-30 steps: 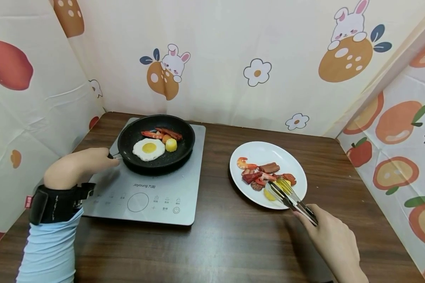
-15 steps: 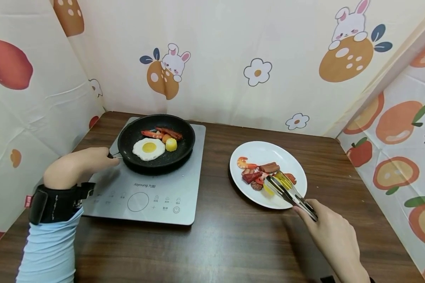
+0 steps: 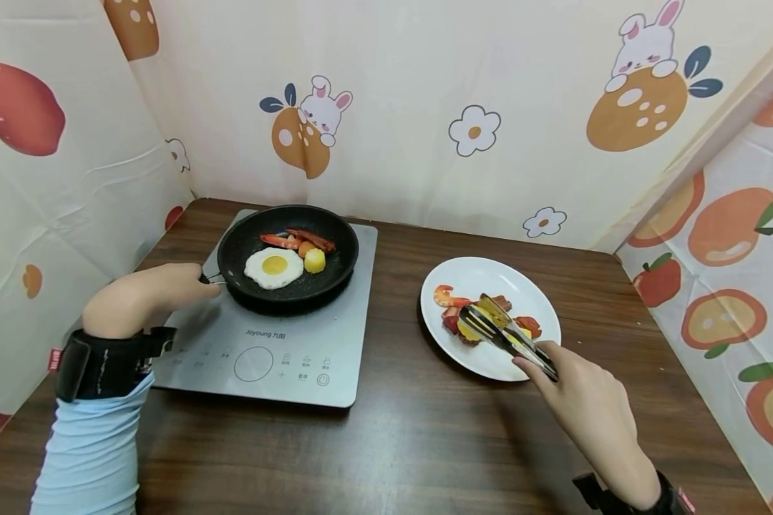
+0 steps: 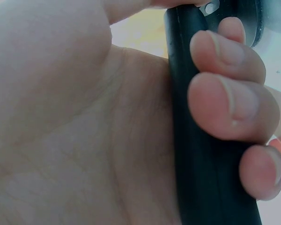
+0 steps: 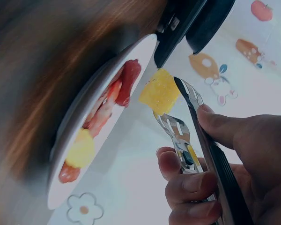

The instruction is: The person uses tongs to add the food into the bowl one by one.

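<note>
My left hand (image 3: 144, 295) grips the black handle (image 4: 194, 140) of a frying pan (image 3: 328, 275), fingers wrapped round it. A fried egg (image 3: 273, 268), a shrimp (image 3: 280, 241), a brown strip and a yellow corn chunk (image 3: 314, 261) are in the pan. My right hand (image 3: 586, 400) holds metal tongs (image 3: 522, 348) with black grips. Between the tong tips is a yellow, corn-like chunk (image 5: 160, 92), raised off the white plate (image 3: 522, 279). On the plate lie another shrimp (image 3: 449, 296), meat pieces (image 5: 130, 79) and a second yellow piece (image 5: 79, 149).
A silver induction cooktop (image 3: 335, 365) sits under the pan on the brown wooden table (image 3: 399, 443). Printed cloth (image 3: 393, 129) with fruit and rabbits walls the table at the back and both sides. The plate stands apart, right of the cooktop.
The tongs have moved left across the plate, pinching and lifting the yellow chunk. My left hand and the pan keep their place; the head view has shifted slightly.
</note>
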Tool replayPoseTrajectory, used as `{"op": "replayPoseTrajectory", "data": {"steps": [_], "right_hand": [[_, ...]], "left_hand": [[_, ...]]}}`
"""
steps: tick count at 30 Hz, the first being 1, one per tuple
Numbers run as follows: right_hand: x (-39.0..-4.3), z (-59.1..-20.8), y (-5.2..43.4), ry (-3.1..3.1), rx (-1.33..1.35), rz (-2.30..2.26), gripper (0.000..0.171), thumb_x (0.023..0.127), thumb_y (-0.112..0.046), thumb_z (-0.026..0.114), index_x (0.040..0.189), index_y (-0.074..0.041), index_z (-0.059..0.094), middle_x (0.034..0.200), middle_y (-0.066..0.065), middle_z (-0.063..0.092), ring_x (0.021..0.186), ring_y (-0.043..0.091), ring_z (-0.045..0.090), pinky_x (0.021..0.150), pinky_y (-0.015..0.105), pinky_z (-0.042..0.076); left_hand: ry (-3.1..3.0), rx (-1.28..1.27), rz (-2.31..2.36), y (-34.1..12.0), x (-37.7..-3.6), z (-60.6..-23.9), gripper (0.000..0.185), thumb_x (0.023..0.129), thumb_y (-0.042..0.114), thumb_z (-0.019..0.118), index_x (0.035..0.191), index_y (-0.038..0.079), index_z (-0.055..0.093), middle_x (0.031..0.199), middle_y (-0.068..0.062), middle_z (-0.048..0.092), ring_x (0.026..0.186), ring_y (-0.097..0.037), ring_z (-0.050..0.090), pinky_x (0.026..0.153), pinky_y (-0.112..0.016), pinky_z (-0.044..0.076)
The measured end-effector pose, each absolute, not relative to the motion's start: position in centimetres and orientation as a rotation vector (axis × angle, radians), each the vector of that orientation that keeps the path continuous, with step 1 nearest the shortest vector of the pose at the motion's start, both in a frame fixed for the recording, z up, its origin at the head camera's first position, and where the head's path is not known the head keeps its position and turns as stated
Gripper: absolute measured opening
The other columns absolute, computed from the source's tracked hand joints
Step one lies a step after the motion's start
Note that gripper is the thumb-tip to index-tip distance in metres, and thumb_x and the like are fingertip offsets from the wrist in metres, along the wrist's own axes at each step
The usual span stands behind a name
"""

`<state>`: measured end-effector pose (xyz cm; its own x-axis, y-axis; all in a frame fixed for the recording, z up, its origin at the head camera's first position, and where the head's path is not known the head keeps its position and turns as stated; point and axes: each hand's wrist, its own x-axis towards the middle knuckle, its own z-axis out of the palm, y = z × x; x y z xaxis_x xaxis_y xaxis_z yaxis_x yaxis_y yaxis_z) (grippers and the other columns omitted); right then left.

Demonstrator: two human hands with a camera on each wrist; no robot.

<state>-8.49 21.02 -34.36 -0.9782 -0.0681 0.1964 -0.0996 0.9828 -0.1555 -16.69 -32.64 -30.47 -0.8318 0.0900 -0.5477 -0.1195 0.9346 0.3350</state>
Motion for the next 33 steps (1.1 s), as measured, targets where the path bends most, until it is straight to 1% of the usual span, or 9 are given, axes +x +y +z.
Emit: {"op": "replayPoseTrajectory", "data": {"steps": [3, 7, 12, 13, 20, 23, 27, 30, 33], "right_hand": [[-8.9, -34.2, 20.3, -2.899, 0.194, 0.243, 0.038, 0.092, -0.049, 0.071, 0.107, -0.014, 0.071, 0.069, 0.003, 0.067, 0.053, 0.016, 0.051, 0.044, 0.034, 0.033], [-9.3, -33.9, 19.4, -2.872, 0.267, 0.256, 0.031, 0.092, -0.048, 0.072, 0.102, -0.018, 0.069, 0.067, 0.001, 0.065, 0.053, 0.017, 0.053, 0.044, 0.036, 0.035], [-10.2, -33.4, 18.0, -2.860, 0.333, 0.294, 0.031, 0.093, -0.047, 0.071, 0.110, -0.022, 0.070, 0.078, 0.004, 0.073, 0.058, 0.022, 0.062, 0.047, 0.042, 0.041], [-10.4, -33.3, 17.7, -2.857, 0.344, 0.292, 0.029, 0.093, -0.048, 0.070, 0.107, -0.022, 0.069, 0.076, 0.002, 0.071, 0.057, 0.020, 0.059, 0.047, 0.041, 0.040], [-12.3, -32.2, 15.4, -2.801, 0.440, 0.297, 0.029, 0.093, -0.050, 0.069, 0.107, -0.024, 0.069, 0.070, -0.005, 0.065, 0.056, 0.013, 0.049, 0.048, 0.031, 0.035], [-13.2, -31.6, 14.1, -2.809, 0.473, 0.323, 0.027, 0.094, -0.050, 0.068, 0.098, -0.023, 0.067, 0.064, -0.010, 0.057, 0.056, 0.012, 0.047, 0.050, 0.028, 0.034], [-14.0, -31.3, 12.3, -2.828, 0.505, 0.403, 0.025, 0.096, -0.050, 0.065, 0.093, -0.026, 0.063, 0.059, -0.016, 0.054, 0.055, 0.009, 0.047, 0.049, 0.027, 0.035], [-14.5, -31.2, 10.8, -2.818, 0.522, 0.433, 0.026, 0.096, -0.051, 0.065, 0.094, -0.025, 0.064, 0.060, -0.014, 0.055, 0.055, 0.010, 0.048, 0.049, 0.028, 0.034], [-15.1, -30.9, 9.3, -2.814, 0.536, 0.432, 0.029, 0.095, -0.052, 0.066, 0.102, -0.023, 0.068, 0.069, -0.009, 0.062, 0.058, 0.012, 0.050, 0.049, 0.028, 0.034]], "left_hand": [[2.509, -0.012, 0.484, -32.5, -16.7, -30.5, 0.072, 0.104, 0.033, 0.040, 0.142, -0.026, 0.026, 0.143, -0.048, 0.035, 0.128, -0.060, 0.044, 0.102, -0.066, 0.046], [2.542, 0.024, 0.452, -32.6, -16.6, -30.4, 0.069, 0.103, 0.032, 0.041, 0.139, -0.026, 0.031, 0.140, -0.048, 0.040, 0.125, -0.060, 0.047, 0.101, -0.066, 0.046], [2.583, 0.056, 0.407, -32.6, -16.7, -30.5, 0.068, 0.102, 0.032, 0.043, 0.135, -0.027, 0.037, 0.136, -0.048, 0.046, 0.121, -0.058, 0.052, 0.100, -0.065, 0.047], [2.578, 0.053, 0.413, -32.7, -16.7, -30.6, 0.068, 0.102, 0.032, 0.043, 0.135, -0.027, 0.036, 0.137, -0.048, 0.045, 0.122, -0.058, 0.051, 0.100, -0.065, 0.047], [2.585, 0.040, 0.421, -32.7, -16.7, -30.5, 0.068, 0.101, 0.031, 0.043, 0.137, -0.026, 0.036, 0.138, -0.047, 0.045, 0.123, -0.058, 0.051, 0.101, -0.066, 0.046], [2.577, 0.028, 0.436, -32.7, -16.8, -30.6, 0.069, 0.101, 0.031, 0.042, 0.138, -0.027, 0.034, 0.140, -0.048, 0.042, 0.124, -0.059, 0.049, 0.103, -0.066, 0.045], [2.578, 0.033, 0.425, -32.7, -16.8, -30.6, 0.068, 0.101, 0.031, 0.042, 0.137, -0.027, 0.035, 0.139, -0.048, 0.043, 0.123, -0.059, 0.050, 0.102, -0.066, 0.046], [2.581, 0.035, 0.427, -32.7, -16.7, -30.6, 0.067, 0.101, 0.030, 0.043, 0.136, -0.027, 0.036, 0.138, -0.047, 0.044, 0.122, -0.058, 0.051, 0.101, -0.065, 0.046], [2.590, 0.034, 0.428, -32.7, -16.7, -30.5, 0.066, 0.100, 0.030, 0.043, 0.135, -0.026, 0.038, 0.136, -0.047, 0.046, 0.121, -0.057, 0.052, 0.101, -0.065, 0.047]]}}
